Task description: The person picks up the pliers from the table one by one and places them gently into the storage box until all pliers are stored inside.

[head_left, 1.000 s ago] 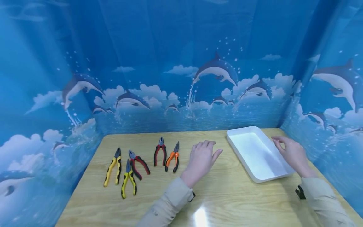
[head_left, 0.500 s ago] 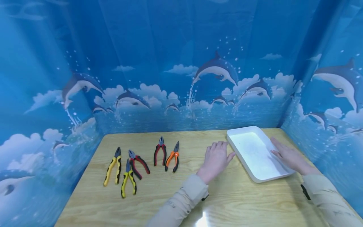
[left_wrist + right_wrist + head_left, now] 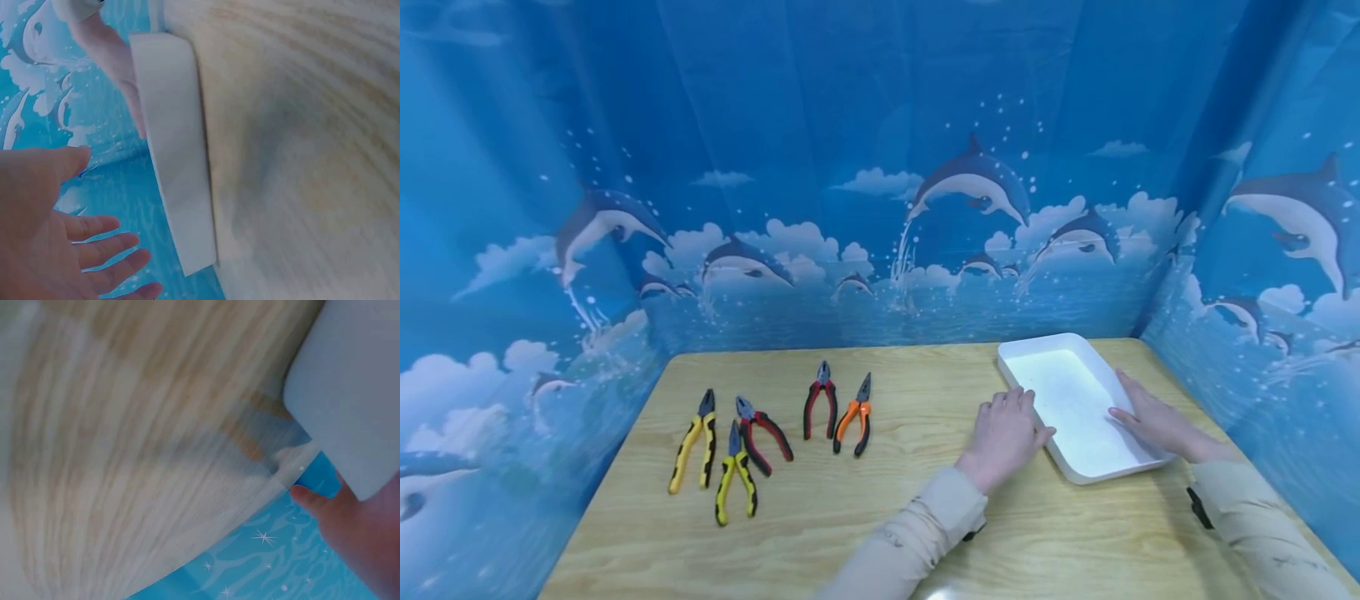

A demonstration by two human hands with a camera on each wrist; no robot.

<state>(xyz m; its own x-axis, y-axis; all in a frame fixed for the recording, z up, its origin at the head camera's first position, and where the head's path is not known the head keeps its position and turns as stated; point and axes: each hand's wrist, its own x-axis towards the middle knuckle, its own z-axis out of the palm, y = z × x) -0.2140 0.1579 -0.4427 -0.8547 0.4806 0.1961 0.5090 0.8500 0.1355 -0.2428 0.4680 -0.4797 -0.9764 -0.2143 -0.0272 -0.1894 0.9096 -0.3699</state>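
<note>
A shallow white rectangular tray (image 3: 1078, 479) lies on the right side of the wooden table. My left hand (image 3: 1003, 437) is close beside its left wall, overlapping the rim in the head view. In the left wrist view, that hand's fingers (image 3: 103, 253) are spread and straight, with the thumb apart and a gap before the tray's wall (image 3: 175, 156). My right hand (image 3: 1161, 425) is at the tray's right rim, fingers extended, the thumb overlapping the tray's inside. Part of this hand is hidden behind the tray wall (image 3: 350, 394) in the right wrist view.
Left of the tray lie several pliers: yellow-and-black pliers (image 3: 707, 451), smaller yellow pliers (image 3: 724, 483), red-and-black pliers (image 3: 758, 460), another red-and-black pair (image 3: 809, 408) and orange needle-nose pliers (image 3: 853, 412). A blue dolphin-print curtain (image 3: 850, 167) encloses the table's back and sides.
My left hand has moved right, from beside the orange pliers to the tray's left rim. My right hand has lowered slightly at the right rim, its fingers straightening. Tray and pliers have stayed in place.
</note>
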